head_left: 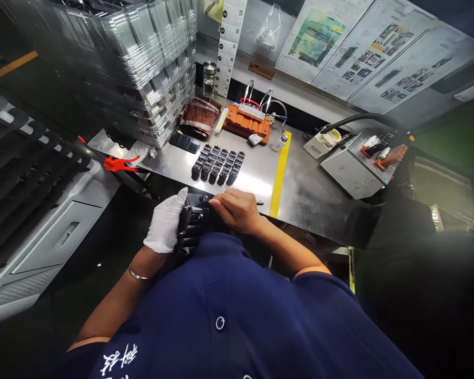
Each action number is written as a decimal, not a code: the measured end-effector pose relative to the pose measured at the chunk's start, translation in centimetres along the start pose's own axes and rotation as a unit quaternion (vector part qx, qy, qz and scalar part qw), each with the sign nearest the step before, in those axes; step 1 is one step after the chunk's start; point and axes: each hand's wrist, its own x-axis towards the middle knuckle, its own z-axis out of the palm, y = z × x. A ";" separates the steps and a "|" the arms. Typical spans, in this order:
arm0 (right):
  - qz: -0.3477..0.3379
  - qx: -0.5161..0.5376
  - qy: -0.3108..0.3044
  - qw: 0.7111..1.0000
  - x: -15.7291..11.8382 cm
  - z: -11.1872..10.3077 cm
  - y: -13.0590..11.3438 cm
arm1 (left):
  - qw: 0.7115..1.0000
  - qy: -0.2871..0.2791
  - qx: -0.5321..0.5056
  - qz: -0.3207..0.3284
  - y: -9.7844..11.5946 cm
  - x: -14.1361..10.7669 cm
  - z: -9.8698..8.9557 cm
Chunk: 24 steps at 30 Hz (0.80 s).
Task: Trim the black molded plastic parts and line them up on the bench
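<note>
My left hand point(164, 223), in a white glove, is closed around a black ribbed plastic part point(191, 221) close to my chest. Bare and curled, my right hand point(237, 209) grips a thin pen-like tool point(259, 202). The tool's back end shows past the right side of the hand, and its tip points at the part but is too small to make out. Beyond my hands, several black molded pieces point(218, 166) lie in rows on the metal table point(253, 181).
Tall stacks of clear plastic trays point(154, 58) stand at the left. A phone point(185, 142), a brown wrapped bundle point(200, 116), an orange fixture point(247, 123), a small bottle point(280, 142) and a glass jar point(209, 81) sit behind. Right of the yellow tape point(280, 176) stands a metal box point(353, 163). Red-handled pliers point(120, 163) lie left.
</note>
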 end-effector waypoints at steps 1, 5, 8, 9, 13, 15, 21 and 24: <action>-0.001 -0.006 0.002 1.000 0.0 0.0 0.0 | 1.000 0.002 -0.001 -0.002 0.0 0.0 0.0; -0.019 -0.028 0.035 0.999 0.1 0.0 -0.1 | 1.000 0.007 -0.004 -0.007 0.1 0.0 0.0; -0.033 -0.045 0.054 0.997 0.2 0.2 -0.1 | 1.000 0.004 -0.006 -0.010 0.0 0.1 0.0; -0.033 -0.050 0.054 0.997 0.2 0.2 -0.1 | 1.000 0.004 -0.008 -0.012 0.0 0.1 0.0; -0.035 -0.068 0.047 0.996 0.1 0.4 0.1 | 1.000 0.006 -0.008 -0.013 -0.3 0.4 -0.3; -0.046 -0.082 0.051 0.994 0.2 0.4 0.2 | 1.000 0.004 -0.005 -0.016 -0.5 0.5 -0.4; -0.074 -0.111 0.052 0.990 0.5 0.1 0.7 | 0.999 -0.003 0.031 -0.008 -1.0 0.9 -0.7; -0.058 -0.104 0.049 0.992 0.4 0.4 0.5 | 1.000 -0.002 0.027 -0.003 -1.1 1.0 -0.8</action>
